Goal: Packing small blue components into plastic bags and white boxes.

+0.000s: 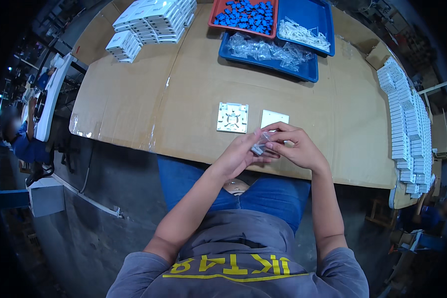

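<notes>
1. Grey shirt (248,226) nearest the lens; both forearms reach past the lap to the tabletop's near edge.
2. Fingers: left hand (241,155) cradles and right hand (297,145) pinches one small clear bag (259,146), held up between them near that edge. Contents too small to identify.
3. Just beyond: white square housing (232,117), recessed side up; flat white plate (275,117) to its right, partly behind the right fingers. Pieces lie apart, unjoined.
4. Progress (judged): early on this unit. One bag is in hand; bag handling and putting the pieces together look left to do.
5. Farther out: blue tray (263,66) of clear bags, red tray (243,33) of blue parts, second blue tray (309,12) of white sticks.
6. Edges/room: wide bare cardboard left of the housing on the tabletop (129,104), more right of the plate; white stacks bound it far left (156,20) and right (405,124).
</notes>
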The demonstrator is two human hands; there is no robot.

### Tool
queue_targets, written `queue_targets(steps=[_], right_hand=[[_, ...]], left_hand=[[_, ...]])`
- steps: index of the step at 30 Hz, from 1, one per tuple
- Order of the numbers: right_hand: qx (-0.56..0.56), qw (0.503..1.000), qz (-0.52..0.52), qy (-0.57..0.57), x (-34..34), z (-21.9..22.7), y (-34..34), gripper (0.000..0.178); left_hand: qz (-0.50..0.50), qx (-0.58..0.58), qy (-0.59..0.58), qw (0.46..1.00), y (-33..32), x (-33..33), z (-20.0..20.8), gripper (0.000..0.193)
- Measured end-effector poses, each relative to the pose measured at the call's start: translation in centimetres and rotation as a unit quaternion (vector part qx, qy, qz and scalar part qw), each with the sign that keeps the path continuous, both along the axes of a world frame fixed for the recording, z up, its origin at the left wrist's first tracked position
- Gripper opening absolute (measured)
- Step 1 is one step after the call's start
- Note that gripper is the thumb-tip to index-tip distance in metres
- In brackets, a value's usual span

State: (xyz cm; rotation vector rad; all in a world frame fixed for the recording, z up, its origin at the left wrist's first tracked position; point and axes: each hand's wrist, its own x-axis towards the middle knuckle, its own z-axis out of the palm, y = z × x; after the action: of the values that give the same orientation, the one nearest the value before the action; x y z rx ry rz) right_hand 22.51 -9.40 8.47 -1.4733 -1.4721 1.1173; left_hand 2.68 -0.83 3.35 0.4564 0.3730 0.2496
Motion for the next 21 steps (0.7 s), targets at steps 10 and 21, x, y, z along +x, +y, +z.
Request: queue_targets(steps=[10,21], right_hand=[[0.053,0.989,-0.098,0.098,-1.6,0.2,-0.1,0.010],[0.068,0.941,-0.195,0.267,-5.8,-0.5,0.0,0.034]], left_hand=[[0.077,0.384,0.146,0.908,-1.3,-1.9,0.9,0.032],[0.294,0.333,0.091,0.891,-2.0,-1.1,1.3,0.016]])
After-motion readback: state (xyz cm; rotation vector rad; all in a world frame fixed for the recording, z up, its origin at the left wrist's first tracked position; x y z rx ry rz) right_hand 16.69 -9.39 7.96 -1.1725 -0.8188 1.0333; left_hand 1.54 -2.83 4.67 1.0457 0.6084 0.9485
